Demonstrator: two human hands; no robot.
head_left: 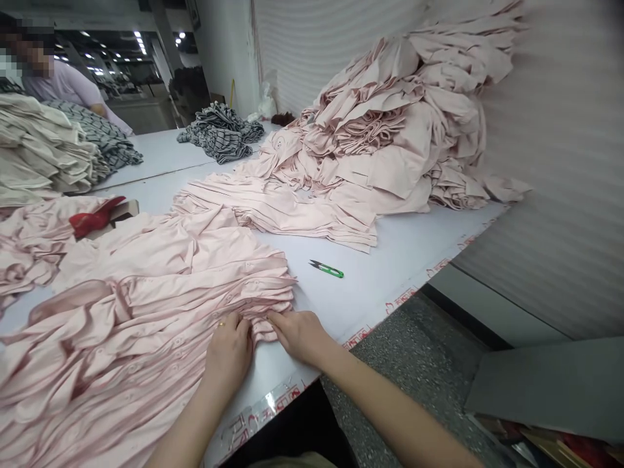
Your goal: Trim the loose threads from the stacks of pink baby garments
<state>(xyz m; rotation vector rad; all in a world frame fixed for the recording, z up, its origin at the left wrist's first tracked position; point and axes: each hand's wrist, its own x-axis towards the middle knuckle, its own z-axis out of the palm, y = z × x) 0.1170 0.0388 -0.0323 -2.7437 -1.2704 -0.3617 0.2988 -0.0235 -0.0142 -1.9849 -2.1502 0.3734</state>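
Observation:
Pale pink button-front shirts (160,331) lie layered in long folds across the white table, their buttons showing along the plackets. My left hand (230,348), with a gold ring on one finger, is closed on the near edge of these layers. Just to its right, my right hand (301,335) pinches the gathered end of the same cloth. The fingertips of both hands are partly hidden in the folds. Beyond my right hand, green-handled thread snips (327,268) rest on the table, apart from both hands.
A tall heap of pink garments (390,130) leans by the wall at the back right. Grey checked cloth (221,130) and cream garments (43,146) sit farther back. A red item (97,218) lies at left. A person in a lilac top (73,88) stands across the table.

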